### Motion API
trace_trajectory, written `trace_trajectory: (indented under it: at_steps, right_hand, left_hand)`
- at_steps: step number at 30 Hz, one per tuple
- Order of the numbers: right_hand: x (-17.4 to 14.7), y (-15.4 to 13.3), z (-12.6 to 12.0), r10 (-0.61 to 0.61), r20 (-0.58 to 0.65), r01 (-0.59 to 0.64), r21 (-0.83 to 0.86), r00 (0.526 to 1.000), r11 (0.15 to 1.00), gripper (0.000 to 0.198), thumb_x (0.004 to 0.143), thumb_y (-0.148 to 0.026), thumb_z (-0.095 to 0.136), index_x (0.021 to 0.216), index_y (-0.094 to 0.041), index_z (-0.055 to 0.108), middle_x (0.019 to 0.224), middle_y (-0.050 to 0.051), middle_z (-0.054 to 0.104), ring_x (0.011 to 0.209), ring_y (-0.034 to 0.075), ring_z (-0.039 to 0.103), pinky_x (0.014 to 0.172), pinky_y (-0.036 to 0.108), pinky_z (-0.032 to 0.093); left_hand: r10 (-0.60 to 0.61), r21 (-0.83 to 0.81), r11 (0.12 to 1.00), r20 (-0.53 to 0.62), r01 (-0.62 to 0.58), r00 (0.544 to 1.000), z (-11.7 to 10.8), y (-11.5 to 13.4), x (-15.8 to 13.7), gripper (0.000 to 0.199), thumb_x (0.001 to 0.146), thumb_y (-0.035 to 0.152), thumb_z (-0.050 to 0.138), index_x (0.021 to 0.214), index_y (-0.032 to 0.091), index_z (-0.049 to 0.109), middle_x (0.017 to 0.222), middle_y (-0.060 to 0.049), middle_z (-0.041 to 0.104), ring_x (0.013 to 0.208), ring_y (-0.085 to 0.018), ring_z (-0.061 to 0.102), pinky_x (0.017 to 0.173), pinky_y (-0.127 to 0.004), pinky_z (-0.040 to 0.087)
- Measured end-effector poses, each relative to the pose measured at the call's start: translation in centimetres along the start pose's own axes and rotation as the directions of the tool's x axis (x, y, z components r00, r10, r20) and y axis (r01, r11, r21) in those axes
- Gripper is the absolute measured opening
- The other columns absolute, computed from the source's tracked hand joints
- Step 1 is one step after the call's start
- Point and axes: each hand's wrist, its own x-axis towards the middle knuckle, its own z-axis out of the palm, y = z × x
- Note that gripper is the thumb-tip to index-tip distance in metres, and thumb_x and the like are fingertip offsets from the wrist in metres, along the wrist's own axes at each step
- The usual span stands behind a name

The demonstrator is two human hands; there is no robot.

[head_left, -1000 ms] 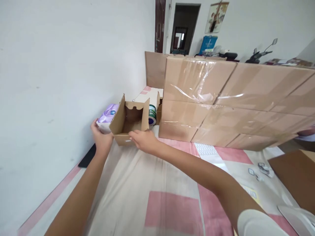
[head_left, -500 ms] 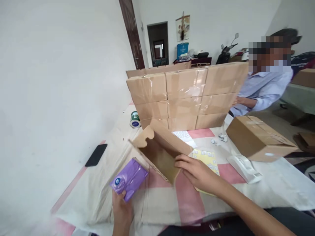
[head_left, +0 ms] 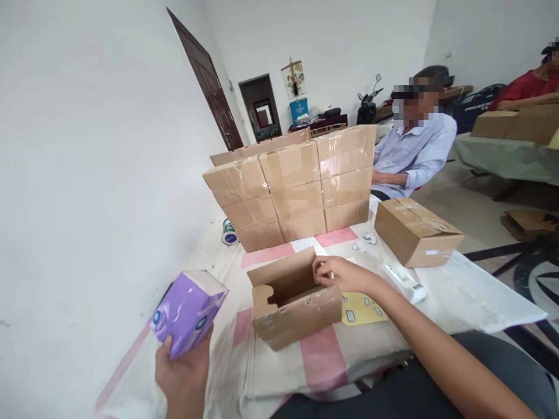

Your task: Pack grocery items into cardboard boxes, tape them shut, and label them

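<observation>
A purple pack of tissues (head_left: 187, 311) is in my left hand (head_left: 186, 369), raised above the left side of the table with the thumb on its front. To its right, an open cardboard box (head_left: 301, 320) stands on the cloth, its opening facing up and a notched flap showing at the left end. My right hand (head_left: 343, 273) has its fingers closed on the right end of that box, at the rim. The inside of the box is dark and shows only in part.
A wall of taped cartons (head_left: 297, 198) stands behind the box. A closed carton (head_left: 417, 233), a white tape dispenser (head_left: 402, 282) and a yellow label sheet (head_left: 362, 311) lie to the right. A green-labelled roll (head_left: 228, 233) is at left. A co-worker (head_left: 419, 145) sits beyond.
The open box has gone from tilted to upright on the table, my right hand still on its end. My left hand has moved left and turned the tissue pack. The view has swung right.
</observation>
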Motion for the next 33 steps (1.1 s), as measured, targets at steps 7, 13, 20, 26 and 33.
trace_trajectory:
  at_steps: [7, 13, 20, 26, 33]
  right_hand:
    - [-0.4, -1.6, -0.6, -0.1, -0.263, 0.107, 0.013, 0.96, 0.994, 0.022, 0.1, -0.03, 0.057, 0.111, -0.025, 0.076, 0.117, 0.008, 0.066, 0.093, 0.017, 0.068, 0.08, 0.029, 0.054]
    - [-1.1, -4.4, -0.3, -0.311, -0.245, 0.266, -0.2, 0.918, 0.943, 0.06, 0.094, -0.048, 0.068, 0.15, -0.03, 0.052, 0.151, 0.013, 0.054, 0.139, 0.029, 0.05, 0.116, 0.049, 0.043]
    - [-1.5, -5.4, 0.8, -0.212, -0.125, 0.195, -0.136, 0.969, 0.971, 0.106, 0.077, -0.056, 0.083, 0.164, -0.031, 0.026, 0.172, 0.017, 0.01, 0.153, 0.036, 0.032, 0.12, 0.05, 0.039]
    - [-1.2, -5.4, 2.0, -0.194, -0.106, 0.166, -0.228, 0.975, 0.959, 0.104, 0.075, -0.045, 0.085, 0.163, -0.032, 0.03, 0.161, 0.018, 0.027, 0.145, 0.04, 0.041, 0.116, 0.055, 0.042]
    - [-1.2, -5.2, 3.3, -0.153, -0.14, 0.164, 0.068, 0.978, 0.984, 0.106, 0.07, -0.04, 0.085, 0.162, -0.03, 0.032, 0.148, 0.014, 0.034, 0.135, 0.032, 0.049, 0.112, 0.044, 0.046]
  left_hand:
    - [0.003, 0.085, 0.996, 0.173, -0.018, 0.985, 5.6, 4.0, 0.6, 0.055, 0.094, 0.053, 0.048, 0.148, 0.042, 0.046, 0.139, -0.003, 0.065, 0.125, -0.033, 0.065, 0.099, -0.057, 0.061]
    - [0.016, 0.079, 0.996, 0.32, -0.043, 0.947, 10.4, 4.2, 0.2, 0.077, 0.074, 0.051, 0.073, 0.145, 0.037, 0.046, 0.134, -0.003, 0.063, 0.127, -0.029, 0.06, 0.106, -0.046, 0.053]
    - [-0.182, 0.144, 0.981, 0.47, 0.128, 0.864, 13.9, 3.5, -0.9, 0.092, 0.067, 0.053, 0.076, 0.149, 0.027, 0.043, 0.141, -0.008, 0.058, 0.137, -0.035, 0.05, 0.118, -0.048, 0.039]
    - [-0.287, 0.206, 0.956, 0.501, 0.21, 0.816, 13.2, 4.6, -2.2, 0.097, 0.071, 0.055, 0.078, 0.155, 0.026, 0.039, 0.149, -0.009, 0.056, 0.14, -0.038, 0.049, 0.119, -0.049, 0.04]
    - [-0.424, 0.216, 0.905, 0.51, 0.366, 0.748, 10.9, 5.1, -1.2, 0.07, 0.087, 0.067, 0.061, 0.14, 0.022, 0.059, 0.142, -0.011, 0.065, 0.135, -0.035, 0.056, 0.112, -0.046, 0.048]
